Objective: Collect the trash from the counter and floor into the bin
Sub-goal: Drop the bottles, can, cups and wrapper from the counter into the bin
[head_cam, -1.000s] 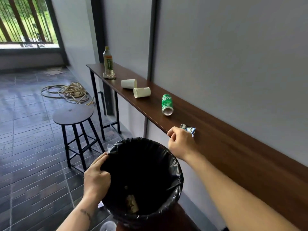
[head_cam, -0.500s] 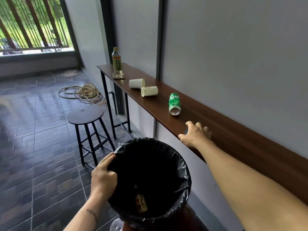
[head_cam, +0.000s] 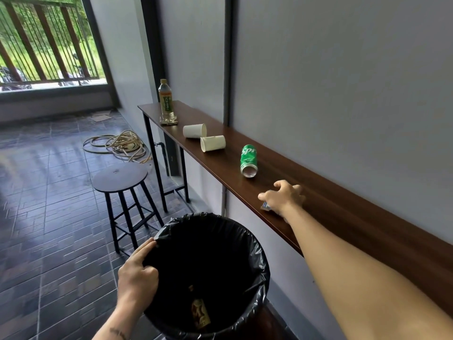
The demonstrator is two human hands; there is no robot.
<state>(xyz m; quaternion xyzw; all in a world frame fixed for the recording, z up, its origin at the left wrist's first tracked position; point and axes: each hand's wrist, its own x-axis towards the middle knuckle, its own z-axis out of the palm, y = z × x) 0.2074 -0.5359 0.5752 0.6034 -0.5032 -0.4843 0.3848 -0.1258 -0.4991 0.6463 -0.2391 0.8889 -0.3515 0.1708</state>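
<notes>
A bin lined with a black bag [head_cam: 257, 241] is at lower centre, with a brown wrapper [head_cam: 201, 312] at its bottom. My left hand [head_cam: 137, 278] grips its near-left rim. My right hand [head_cam: 284, 196] lies arched on the wooden counter [head_cam: 343, 209] near its front edge, fingers apart, over a small blue-and-white wrapper [head_cam: 265, 206] that peeks out under the thumb side. Farther along the counter lie a green soda can [head_cam: 248, 160] on its side and two white paper cups [head_cam: 195, 130] [head_cam: 212, 143], also on their sides. A plastic bottle [head_cam: 166, 101] stands at the far end.
A round black stool [head_cam: 120, 177] stands left of the counter, beyond the bin. A coiled hose [head_cam: 117, 144] lies on the tiled floor farther back. A flat scrap [head_cam: 101, 117] lies near the barred window. The counter runs along the grey wall.
My right hand reached forward over the small wrapper and now covers most of it, fingers spread. The view has moved closer along the counter. My left hand stays on the bin rim.
</notes>
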